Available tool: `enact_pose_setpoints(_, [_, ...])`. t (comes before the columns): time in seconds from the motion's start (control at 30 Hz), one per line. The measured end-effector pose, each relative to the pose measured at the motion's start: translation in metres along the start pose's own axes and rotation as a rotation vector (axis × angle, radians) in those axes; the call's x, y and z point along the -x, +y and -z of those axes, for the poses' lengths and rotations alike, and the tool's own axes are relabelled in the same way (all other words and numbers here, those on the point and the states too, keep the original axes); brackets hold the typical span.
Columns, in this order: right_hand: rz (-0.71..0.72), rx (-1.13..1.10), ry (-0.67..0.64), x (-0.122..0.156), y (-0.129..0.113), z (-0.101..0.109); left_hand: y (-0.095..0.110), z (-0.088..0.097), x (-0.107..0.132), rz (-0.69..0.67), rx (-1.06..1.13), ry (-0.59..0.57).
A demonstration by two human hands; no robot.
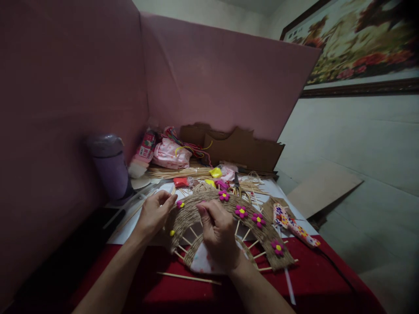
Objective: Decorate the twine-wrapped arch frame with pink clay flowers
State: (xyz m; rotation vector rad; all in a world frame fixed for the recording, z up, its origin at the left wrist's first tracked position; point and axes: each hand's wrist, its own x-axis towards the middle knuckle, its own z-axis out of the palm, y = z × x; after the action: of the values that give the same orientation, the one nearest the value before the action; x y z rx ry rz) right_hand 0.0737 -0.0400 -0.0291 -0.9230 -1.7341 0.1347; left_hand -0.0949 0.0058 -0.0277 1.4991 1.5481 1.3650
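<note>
A fan-shaped craft piece (pixel 209 201) of jute twine wound over thin sticks lies in front of me. Magenta clay flowers with yellow centres (pixel 241 212) dot its band, and one at the left is partly formed beside a lone yellow dot (pixel 172 233). At its upper left edge is my left hand (pixel 153 218), fingers curled and thumb drawn close to them; what they hold, if anything, is hidden. Over the middle of the band, my right hand (pixel 218 233) pinches thumb and forefinger together. A speck of magenta shows by those fingertips, too small to name.
A glue gun (pixel 294 226) with a flowered body rests at the right, its cord trailing forward. Scissors (pixel 238 189), clay packets (pixel 181 182) and bundled sticks (pixel 183 172) lie behind. A purple tumbler (pixel 111 170) stands left. One loose stick (pixel 189 278) lies on the red cloth (pixel 147 290).
</note>
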Motion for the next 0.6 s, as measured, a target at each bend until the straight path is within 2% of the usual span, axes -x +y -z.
enact_pose_setpoints(0.13, [-0.090,-0.089,0.021,0.000,0.001,-0.001,-0.001,0.002,-0.001,-0.085,-0.239,-0.051])
enact_pose_setpoints(0.2, [-0.213,-0.205,0.046,-0.001,0.004,-0.001,0.000,0.004,0.001,-0.112,-0.367,0.001])
enact_pose_setpoints(0.27, [-0.368,-0.371,0.049,-0.003,0.007,-0.002,0.001,0.006,0.002,-0.164,-0.441,0.112])
enact_pose_setpoints(0.37, [-0.583,-0.692,0.002,-0.006,0.010,-0.005,0.001,0.009,0.004,-0.279,-0.403,0.251])
enact_pose_setpoints(0.43, [-0.656,-0.883,-0.022,-0.008,0.009,-0.006,0.001,0.009,0.007,-0.349,-0.346,0.279])
enact_pose_setpoints(0.5, [-0.665,-0.982,-0.047,-0.010,0.008,-0.007,0.001,0.008,0.010,-0.443,-0.302,0.266])
enact_pose_setpoints(0.6, [-0.636,-0.988,-0.097,-0.011,0.006,-0.007,0.004,0.002,0.016,-0.682,-0.243,0.162])
